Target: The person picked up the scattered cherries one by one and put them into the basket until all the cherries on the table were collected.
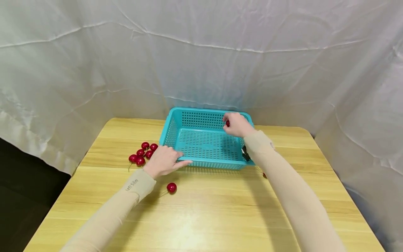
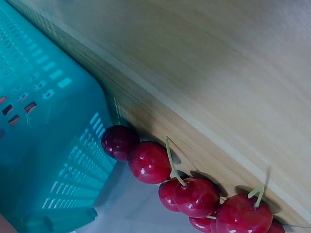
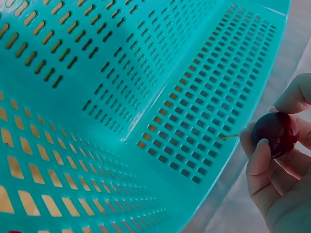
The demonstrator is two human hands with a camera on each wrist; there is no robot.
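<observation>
A turquoise plastic basket (image 1: 201, 140) with slotted walls stands at the back of the table. My left hand (image 1: 163, 159) grips its near left corner, thumb along the outside of the rim; skin shows through the slots in the left wrist view. Over the basket's back right part, my right hand (image 1: 236, 125) pinches a dark red cherry (image 3: 275, 134) between fingers and thumb. The cherry's thin stem points toward the basket wall. Several red cherries (image 2: 149, 162) with green stems lie in a cluster beside the basket's left end, close to my left hand.
One cherry (image 1: 171, 188) lies on the wooden table (image 1: 214, 213) in front of the basket. Another cherry (image 1: 264, 175) shows partly from behind the right sleeve. A small black object (image 1: 246, 154) sits by my right forearm. A pale curtain (image 1: 201, 70) hangs behind the table.
</observation>
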